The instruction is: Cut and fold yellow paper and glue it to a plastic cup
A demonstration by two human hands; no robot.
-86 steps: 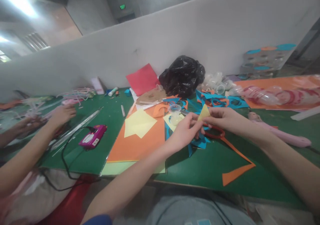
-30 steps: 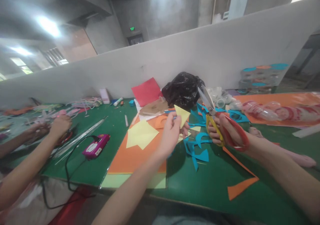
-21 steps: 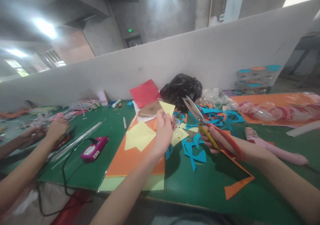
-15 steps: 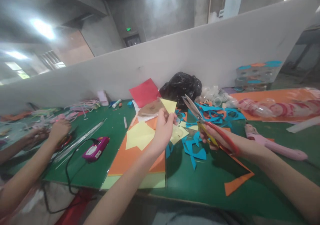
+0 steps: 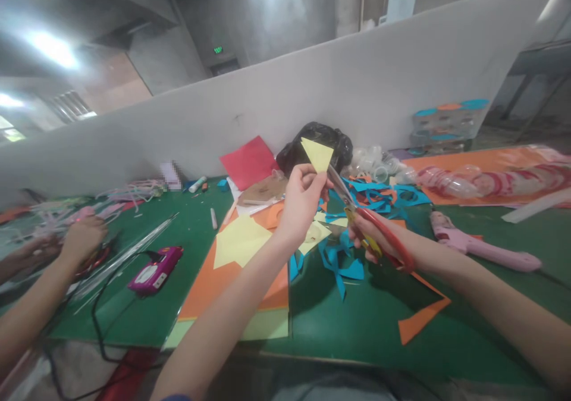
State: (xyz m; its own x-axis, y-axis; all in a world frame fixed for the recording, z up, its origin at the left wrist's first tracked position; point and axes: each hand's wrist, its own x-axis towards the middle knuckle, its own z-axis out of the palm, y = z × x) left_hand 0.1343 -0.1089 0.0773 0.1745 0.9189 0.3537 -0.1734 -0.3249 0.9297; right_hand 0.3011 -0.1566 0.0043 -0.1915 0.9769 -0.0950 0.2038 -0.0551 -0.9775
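Note:
My left hand (image 5: pixel 303 201) is raised above the table and pinches a pale yellow paper triangle (image 5: pixel 316 154) between fingers and thumb. My right hand (image 5: pixel 369 237) grips a pair of scissors (image 5: pixel 359 216) with red and yellow handles. Their steel blades point up and left, close behind my left hand, and their tips are hidden. The triangle sits just above and left of the blades. Below my hands lie scattered blue paper scraps (image 5: pixel 339 264) on the green table mat (image 5: pixel 339 323).
An orange sheet (image 5: pixel 236 288) under yellow paper lies left of my arm. A black plastic bag (image 5: pixel 312 142) and clear plastic cups (image 5: pixel 372 163) stand behind. A pink glue gun (image 5: pixel 479 249) lies right. A co-worker's hands (image 5: pixel 82 240) work at far left among plastic strips.
My left hand has lifted the yellow triangle higher, and my right hand has brought the scissors in beside it. The blades now sit closer together, and the view has tilted slightly.

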